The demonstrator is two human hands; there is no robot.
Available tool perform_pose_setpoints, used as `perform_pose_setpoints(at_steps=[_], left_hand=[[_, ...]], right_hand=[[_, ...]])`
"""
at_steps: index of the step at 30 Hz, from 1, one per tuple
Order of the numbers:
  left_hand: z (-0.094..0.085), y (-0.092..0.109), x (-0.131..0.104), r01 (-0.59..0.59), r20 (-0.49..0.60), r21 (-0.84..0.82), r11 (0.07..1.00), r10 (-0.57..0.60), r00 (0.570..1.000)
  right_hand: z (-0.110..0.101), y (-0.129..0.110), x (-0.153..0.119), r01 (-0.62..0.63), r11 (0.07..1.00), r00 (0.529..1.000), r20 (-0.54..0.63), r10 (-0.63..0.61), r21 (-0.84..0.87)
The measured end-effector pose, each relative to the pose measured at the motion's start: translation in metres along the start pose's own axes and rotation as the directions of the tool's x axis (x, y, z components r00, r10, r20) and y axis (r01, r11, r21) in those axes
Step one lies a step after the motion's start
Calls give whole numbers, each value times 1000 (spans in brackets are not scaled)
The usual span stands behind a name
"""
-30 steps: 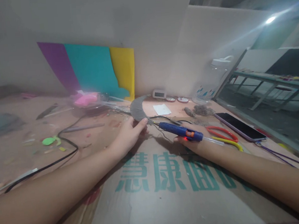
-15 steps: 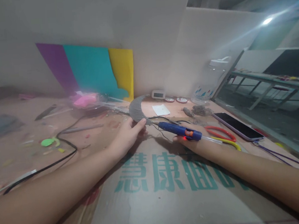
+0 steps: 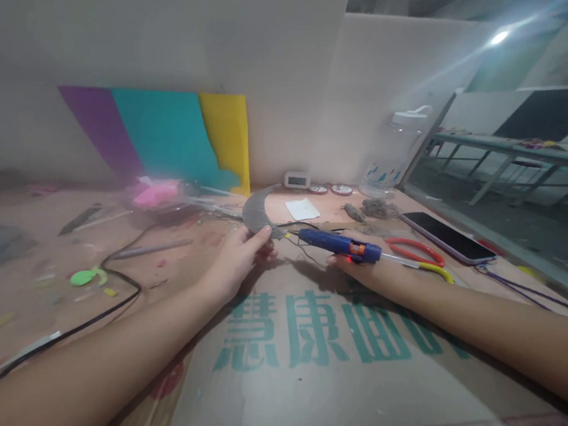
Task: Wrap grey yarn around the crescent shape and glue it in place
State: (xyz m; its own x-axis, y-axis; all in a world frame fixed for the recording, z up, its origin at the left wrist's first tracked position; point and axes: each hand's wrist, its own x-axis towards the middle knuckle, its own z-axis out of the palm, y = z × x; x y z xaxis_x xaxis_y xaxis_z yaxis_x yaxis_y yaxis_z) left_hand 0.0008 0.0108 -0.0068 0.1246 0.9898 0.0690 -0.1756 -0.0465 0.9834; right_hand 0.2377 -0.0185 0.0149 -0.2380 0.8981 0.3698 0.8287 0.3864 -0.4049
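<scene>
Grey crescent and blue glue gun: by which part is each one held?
Left hand pinches the grey crescent near its lower end. Right hand holds the blue glue gun; its grip is hidden.

I note a pinkish table (image 3: 169, 271). Near centre: cardboard sheet (image 3: 302, 405), green characters printed. Right: phone (image 3: 447, 237), red and yellow handles (image 3: 415, 251) beside it. Far right: upright clear bottle (image 3: 391, 149), grey clumps (image 3: 381, 207) nearer me. Far centre: digital display (image 3: 297, 179), two discs (image 3: 342, 188), white paper (image 3: 302, 209). Left: black cable (image 3: 98, 316), bright-green piece (image 3: 83, 278), scraps (image 3: 109, 292).
</scene>
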Motion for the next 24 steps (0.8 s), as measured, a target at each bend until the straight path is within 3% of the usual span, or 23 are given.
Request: perform_pose_setpoints(at_steps=[10,15,20,22,24], left_hand=[[-3,-2,1,5,0,37,999,-5,1000],[-5,-6,0,-73,73,178,981,61,995],[-2,-5,-1,-109,68,266,958,94,993],[-1,-5,0,-111,68,276,955,96,993],[-1,-5,1,-112,74,282,953,95,993]], right_hand=[[1,13,1,58,977,989,-143,-29,204],[-17,8,11,-62,945,972,-194,130,321],[-30,14,28,-212,785,910,-175,376,582],[-37,16,35,-253,775,915,-118,387,579],[-43,16,45,-283,834,934,-62,352,474]])
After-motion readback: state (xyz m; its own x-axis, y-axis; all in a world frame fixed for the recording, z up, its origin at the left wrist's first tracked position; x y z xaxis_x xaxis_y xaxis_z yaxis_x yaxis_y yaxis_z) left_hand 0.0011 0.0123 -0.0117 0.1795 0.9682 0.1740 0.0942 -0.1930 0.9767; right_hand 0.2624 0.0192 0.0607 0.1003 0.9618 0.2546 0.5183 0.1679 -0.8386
